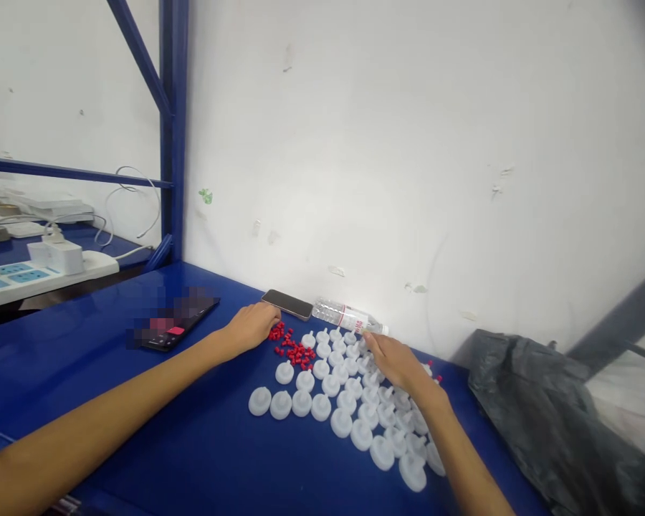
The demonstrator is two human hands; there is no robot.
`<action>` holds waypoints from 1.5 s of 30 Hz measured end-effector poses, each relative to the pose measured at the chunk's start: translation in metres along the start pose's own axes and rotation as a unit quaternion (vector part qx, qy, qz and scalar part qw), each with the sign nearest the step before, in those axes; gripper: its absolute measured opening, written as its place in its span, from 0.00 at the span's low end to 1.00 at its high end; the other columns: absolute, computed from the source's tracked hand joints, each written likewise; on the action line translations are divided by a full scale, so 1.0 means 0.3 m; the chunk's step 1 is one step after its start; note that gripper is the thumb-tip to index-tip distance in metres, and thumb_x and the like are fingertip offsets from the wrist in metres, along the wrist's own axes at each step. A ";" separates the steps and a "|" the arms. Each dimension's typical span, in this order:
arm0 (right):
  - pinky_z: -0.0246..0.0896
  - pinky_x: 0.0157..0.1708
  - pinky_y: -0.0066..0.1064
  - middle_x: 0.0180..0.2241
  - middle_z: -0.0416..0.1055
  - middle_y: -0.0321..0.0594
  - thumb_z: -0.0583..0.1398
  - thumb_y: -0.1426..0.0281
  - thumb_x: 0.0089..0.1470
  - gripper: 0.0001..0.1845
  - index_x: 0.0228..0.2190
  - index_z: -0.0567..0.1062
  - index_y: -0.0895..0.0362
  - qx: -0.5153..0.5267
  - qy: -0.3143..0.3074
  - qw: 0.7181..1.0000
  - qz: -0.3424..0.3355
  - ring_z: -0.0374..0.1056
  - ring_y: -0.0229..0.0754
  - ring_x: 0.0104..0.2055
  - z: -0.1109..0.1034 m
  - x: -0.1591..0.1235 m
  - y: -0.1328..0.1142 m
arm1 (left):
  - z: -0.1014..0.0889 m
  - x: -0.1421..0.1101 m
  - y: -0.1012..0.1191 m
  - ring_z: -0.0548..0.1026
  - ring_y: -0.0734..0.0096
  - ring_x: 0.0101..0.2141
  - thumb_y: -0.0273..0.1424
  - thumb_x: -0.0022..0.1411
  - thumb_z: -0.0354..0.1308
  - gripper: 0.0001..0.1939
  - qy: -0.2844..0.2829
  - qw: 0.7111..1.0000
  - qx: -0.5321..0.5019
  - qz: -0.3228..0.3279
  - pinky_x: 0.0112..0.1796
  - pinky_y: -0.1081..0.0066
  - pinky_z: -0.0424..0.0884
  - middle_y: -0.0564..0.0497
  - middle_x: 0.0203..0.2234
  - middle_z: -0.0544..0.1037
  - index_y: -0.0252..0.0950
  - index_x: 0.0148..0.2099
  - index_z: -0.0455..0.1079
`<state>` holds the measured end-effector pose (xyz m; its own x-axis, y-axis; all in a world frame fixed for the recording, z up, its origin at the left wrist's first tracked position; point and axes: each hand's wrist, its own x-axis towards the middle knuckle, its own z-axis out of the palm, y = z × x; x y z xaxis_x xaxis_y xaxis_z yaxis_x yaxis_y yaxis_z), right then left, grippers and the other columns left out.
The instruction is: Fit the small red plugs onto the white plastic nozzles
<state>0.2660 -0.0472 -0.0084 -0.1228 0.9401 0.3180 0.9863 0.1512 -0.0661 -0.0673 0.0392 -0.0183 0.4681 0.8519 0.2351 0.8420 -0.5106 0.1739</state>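
Lying at the far left is a white power strip with blue sockets, and a white adapter is plugged into it. Next comes the blue metal post, which stands against the white wall. On the blue tabletop there is a phone with its screen lit, partly blurred. The left hand has its fingers bent down at the edge of the small red caps; whether it pinches one, I cannot tell. Behind them, a dark-screened smartphone and a clear plastic bottle lie near the wall. White plastic discs with short spouts spread in uneven rows, from the red caps to beneath the right forearm. The right hand is partly curled above the back rows, near the bottle's neck; its grip is hidden. At the right rests a crumpled black plastic bag.
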 end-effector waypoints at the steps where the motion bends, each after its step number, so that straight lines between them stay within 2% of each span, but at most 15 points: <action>1: 0.68 0.39 0.35 0.34 0.83 0.44 0.42 0.56 0.71 0.32 0.37 0.82 0.54 -0.005 0.002 1.000 0.000 0.79 0.48 0.39 0.002 0.007 -0.005 | 0.001 0.001 -0.002 0.80 0.53 0.45 0.29 0.70 0.47 0.16 0.001 1.000 -0.003 0.000 0.41 0.62 0.72 0.42 0.44 0.82 0.39 0.45 0.77; 3: 0.67 0.36 0.35 0.30 0.82 0.44 0.43 0.57 0.70 0.32 0.31 0.81 0.54 -0.016 0.013 1.000 0.001 0.79 0.48 0.35 -0.005 0.010 -0.012 | 0.002 0.004 -0.006 0.80 0.53 0.45 0.29 0.70 0.47 0.16 0.000 1.000 -0.010 0.000 0.41 0.63 0.72 0.42 0.44 0.82 0.39 0.45 0.77; 5: 0.65 0.35 0.35 0.29 0.82 0.45 0.44 0.58 0.70 0.31 0.30 0.80 0.55 -0.026 0.036 0.999 0.006 0.79 0.49 0.34 -0.026 -0.001 -0.012 | 0.003 0.008 -0.010 0.79 0.54 0.46 0.29 0.70 0.47 0.16 -0.001 1.000 -0.020 0.006 0.42 0.64 0.72 0.44 0.44 0.82 0.41 0.46 0.78; 9: 0.66 0.37 0.40 0.35 0.83 0.51 0.43 0.60 0.70 0.29 0.37 0.81 0.56 -0.038 0.101 0.994 0.023 0.79 0.53 0.37 -0.085 -0.040 -0.001 | 0.008 0.018 -0.021 0.78 0.60 0.48 0.29 0.70 0.49 0.17 -0.006 0.999 -0.046 0.023 0.45 0.68 0.71 0.49 0.47 0.82 0.44 0.50 0.78; 13: 0.66 0.41 0.43 0.38 0.83 0.50 0.43 0.61 0.70 0.28 0.40 0.81 0.57 -0.028 0.136 0.990 0.021 0.79 0.55 0.40 -0.111 -0.068 0.001 | 0.009 0.024 -0.027 0.78 0.62 0.46 0.31 0.69 0.51 0.14 -0.009 0.998 -0.061 0.029 0.44 0.70 0.71 0.50 0.45 0.83 0.44 0.46 0.79; 18: 0.67 0.46 0.41 0.41 0.83 0.47 0.45 0.63 0.70 0.25 0.42 0.80 0.56 -0.002 0.145 0.989 -0.003 0.79 0.52 0.44 -0.094 -0.068 -0.022 | 0.002 0.024 -0.024 0.78 0.62 0.45 0.32 0.68 0.53 0.12 -0.008 0.997 -0.065 0.031 0.44 0.69 0.70 0.49 0.43 0.82 0.43 0.44 0.79; 22: 0.66 0.51 0.43 0.45 0.82 0.46 0.52 0.61 0.67 0.18 0.45 0.78 0.55 0.010 0.158 0.987 -0.028 0.77 0.50 0.46 -0.078 -0.064 -0.055 | -0.001 0.021 -0.019 0.78 0.61 0.43 0.34 0.69 0.53 0.12 -0.009 0.998 -0.064 0.029 0.41 0.69 0.70 0.48 0.40 0.82 0.41 0.43 0.78; 29: 0.67 0.49 0.43 0.44 0.81 0.44 0.54 0.64 0.67 0.14 0.45 0.77 0.55 -0.005 0.183 0.979 -0.093 0.77 0.49 0.44 -0.067 -0.075 -0.114 | 0.001 0.022 -0.019 0.78 0.60 0.45 0.37 0.70 0.51 0.14 -0.005 0.998 -0.054 0.032 0.44 0.67 0.70 0.47 0.43 0.82 0.41 0.42 0.78; 36: 0.68 0.48 0.43 0.44 0.81 0.40 0.56 0.66 0.66 0.11 0.46 0.76 0.52 -0.009 0.186 0.976 -0.108 0.77 0.48 0.43 -0.054 -0.079 -0.121 | -0.007 0.026 -0.018 0.78 0.60 0.44 0.36 0.68 0.56 0.11 -0.020 0.998 -0.050 0.028 0.41 0.70 0.69 0.49 0.41 0.83 0.41 0.41 0.79; 45: 0.70 0.46 0.45 0.44 0.81 0.38 0.56 0.67 0.65 0.11 0.46 0.76 0.51 -0.011 0.172 0.980 -0.102 0.76 0.49 0.42 -0.047 -0.085 -0.125 | -0.019 0.023 -0.017 0.79 0.60 0.40 0.36 0.67 0.57 0.10 -0.025 0.998 -0.049 0.011 0.36 0.70 0.67 0.50 0.37 0.83 0.43 0.39 0.80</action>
<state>0.2337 -0.0812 -0.0007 -0.2774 0.7317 0.6226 0.9475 0.3156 0.0513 -0.0697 0.0470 -0.0120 0.5016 0.8433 0.1930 0.8017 -0.5370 0.2625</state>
